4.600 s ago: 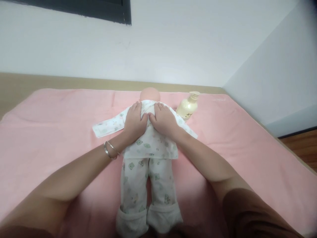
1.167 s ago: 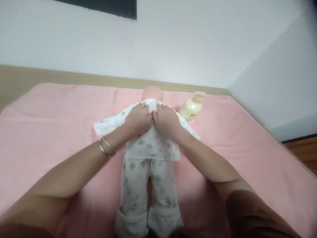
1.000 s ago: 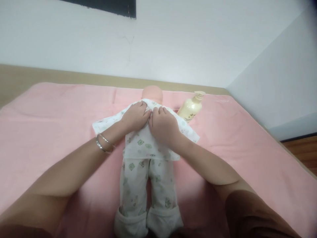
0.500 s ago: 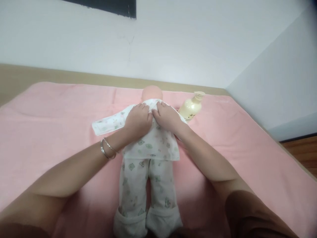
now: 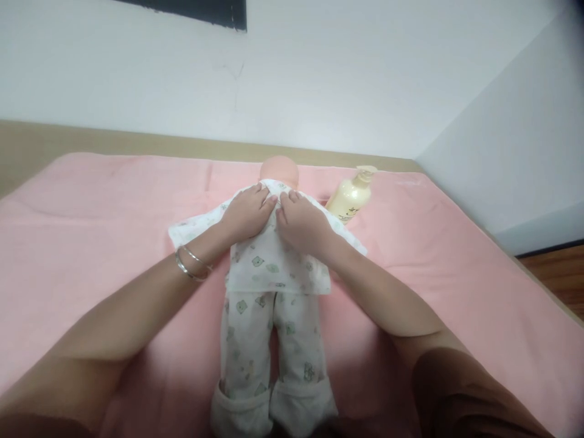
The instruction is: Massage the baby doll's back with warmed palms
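A doll (image 5: 279, 169) with a bare round head lies lengthwise before me, in a white printed baby shirt (image 5: 269, 274) and matching trousers (image 5: 249, 340) with turned-up cuffs. My left hand (image 5: 249, 212) is at the upper part of the shirt, its fingers bent over the cloth and its thumb pointing inward. Close beside it, my right hand (image 5: 301, 220) has its curled fingers on the cloth near the neckline. Both hands appear to pinch the shirt; the fingertips are partly hidden. The sleeves spread out to either side, partly beneath my forearms.
A pale yellow pump bottle (image 5: 350, 198) leans at the right of the doll's head. Under everything lies a pink sheet (image 5: 91, 243) on a tan surface (image 5: 137, 137). A white wall (image 5: 319, 73) rises behind it, and another wall stands at the right.
Both hands have shifted slightly, the left one a little to the left. More of the right sleeve shows, now spread beyond my right wrist. The doll and bottle stay in place.
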### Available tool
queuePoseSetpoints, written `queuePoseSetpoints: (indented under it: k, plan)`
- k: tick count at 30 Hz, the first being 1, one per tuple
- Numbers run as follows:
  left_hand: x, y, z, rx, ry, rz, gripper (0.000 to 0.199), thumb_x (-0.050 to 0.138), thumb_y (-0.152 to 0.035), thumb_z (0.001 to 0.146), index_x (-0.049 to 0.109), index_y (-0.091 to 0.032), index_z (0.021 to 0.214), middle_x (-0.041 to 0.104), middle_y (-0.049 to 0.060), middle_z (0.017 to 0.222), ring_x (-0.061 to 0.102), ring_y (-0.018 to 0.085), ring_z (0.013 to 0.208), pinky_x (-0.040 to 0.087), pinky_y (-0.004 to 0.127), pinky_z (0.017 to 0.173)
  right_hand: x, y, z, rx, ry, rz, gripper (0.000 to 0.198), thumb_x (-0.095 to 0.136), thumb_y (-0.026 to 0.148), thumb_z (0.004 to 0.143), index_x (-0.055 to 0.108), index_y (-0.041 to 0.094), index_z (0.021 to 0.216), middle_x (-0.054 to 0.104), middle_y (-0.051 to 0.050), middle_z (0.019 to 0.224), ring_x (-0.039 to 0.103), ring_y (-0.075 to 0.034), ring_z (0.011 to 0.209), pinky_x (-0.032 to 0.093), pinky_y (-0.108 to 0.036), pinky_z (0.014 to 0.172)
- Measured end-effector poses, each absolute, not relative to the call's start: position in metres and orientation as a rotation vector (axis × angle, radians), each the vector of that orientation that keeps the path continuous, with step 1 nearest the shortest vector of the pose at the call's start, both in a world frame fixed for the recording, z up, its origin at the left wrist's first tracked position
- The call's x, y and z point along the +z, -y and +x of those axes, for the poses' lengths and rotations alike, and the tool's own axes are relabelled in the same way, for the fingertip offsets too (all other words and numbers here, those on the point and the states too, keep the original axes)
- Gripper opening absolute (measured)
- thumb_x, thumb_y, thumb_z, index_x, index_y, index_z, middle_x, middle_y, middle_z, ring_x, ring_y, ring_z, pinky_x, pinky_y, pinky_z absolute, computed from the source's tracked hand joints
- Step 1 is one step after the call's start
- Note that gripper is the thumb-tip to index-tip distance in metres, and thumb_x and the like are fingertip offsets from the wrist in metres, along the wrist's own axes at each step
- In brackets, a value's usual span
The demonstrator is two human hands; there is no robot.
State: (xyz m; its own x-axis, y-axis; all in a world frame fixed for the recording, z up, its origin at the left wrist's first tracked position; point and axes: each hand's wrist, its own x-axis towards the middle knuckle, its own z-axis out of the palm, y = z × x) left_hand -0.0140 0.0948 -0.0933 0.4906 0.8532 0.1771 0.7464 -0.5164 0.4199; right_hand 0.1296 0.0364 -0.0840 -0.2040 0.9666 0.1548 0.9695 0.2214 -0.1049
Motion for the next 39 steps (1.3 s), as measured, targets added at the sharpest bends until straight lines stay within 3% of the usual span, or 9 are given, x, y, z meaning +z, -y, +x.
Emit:
queuePoseSetpoints:
  k: [9,14,18,25,30,33,39]
  plan:
    - [-0.102,-0.071,-0.009,0.561,-1.486,2.755,0.038,0.024,-0.024,0.101,0.06,-0.013,0.101,0.065,0.018,0.106,0.06,0.031,0.105,0.048,0.047,0.095,-0.09,-0.057,0.138,0.021,2.16,-1.911,0.045,0.032,0.026,0.099,0.055,0.003,0.129,0.06,-0.024,0.139,0.056,-0.034,0.128,0.043,-0.046,0.109]
    - [-0.097,-0.08,-0.01,0.588,-1.416,2.554,0.023,0.033,-0.022,0.095,0.053,-0.019,0.084,0.067,0.014,0.098,0.061,0.028,0.096,0.049,0.045,0.089,-0.085,-0.053,0.139,-0.006,2.204,-1.913,0.042,0.029,0.027,0.101,0.061,0.007,0.119,0.067,-0.02,0.124,0.061,-0.031,0.117,0.046,-0.042,0.104]
    - [-0.096,-0.093,-0.011,0.653,-1.403,2.359,0.024,0.034,-0.033,0.095,0.042,-0.022,0.075,0.066,0.009,0.091,0.059,0.024,0.086,0.049,0.041,0.083,-0.084,-0.036,0.129,-0.167,2.281,-1.889,0.043,0.026,0.023,0.103,0.064,0.006,0.113,0.069,-0.019,0.113,0.062,-0.031,0.111,0.046,-0.042,0.102]
    - [-0.099,-0.095,-0.012,0.684,-1.415,2.363,0.024,0.035,-0.033,0.094,0.041,-0.022,0.074,0.066,0.01,0.088,0.059,0.023,0.084,0.049,0.041,0.085,-0.083,-0.019,0.122,-0.277,2.502,-1.753,0.05,0.026,0.004,0.094,0.058,-0.003,0.132,0.067,-0.025,0.123,0.061,-0.032,0.12,0.045,-0.043,0.106]
    - [-0.098,-0.091,-0.011,0.694,-1.393,2.371,0.027,0.036,-0.031,0.095,0.054,-0.019,0.079,0.069,0.011,0.097,0.062,0.025,0.092,0.05,0.042,0.091,-0.083,-0.052,0.141,0.114,2.263,-1.869,0.05,0.024,0.024,0.105,0.054,0.0,0.136,0.057,-0.022,0.144,0.051,-0.03,0.139,0.04,-0.041,0.118]
    - [-0.101,-0.08,-0.008,0.709,-1.42,2.481,0.031,0.033,-0.026,0.097,0.061,-0.016,0.093,0.069,0.015,0.108,0.062,0.028,0.106,0.049,0.045,0.101,-0.09,-0.065,0.146,0.145,2.139,-1.912,0.054,0.026,0.032,0.106,0.049,-0.002,0.141,0.05,-0.025,0.152,0.045,-0.032,0.145,0.035,-0.044,0.123]
    - [-0.1,-0.068,-0.002,0.681,-1.41,2.532,0.035,0.03,-0.021,0.097,0.062,-0.014,0.109,0.065,0.017,0.127,0.057,0.03,0.124,0.044,0.047,0.113,-0.097,-0.053,0.138,-0.153,2.224,-1.851,0.048,0.023,0.023,0.104,0.059,-0.001,0.126,0.065,-0.025,0.13,0.059,-0.034,0.126,0.044,-0.047,0.112]
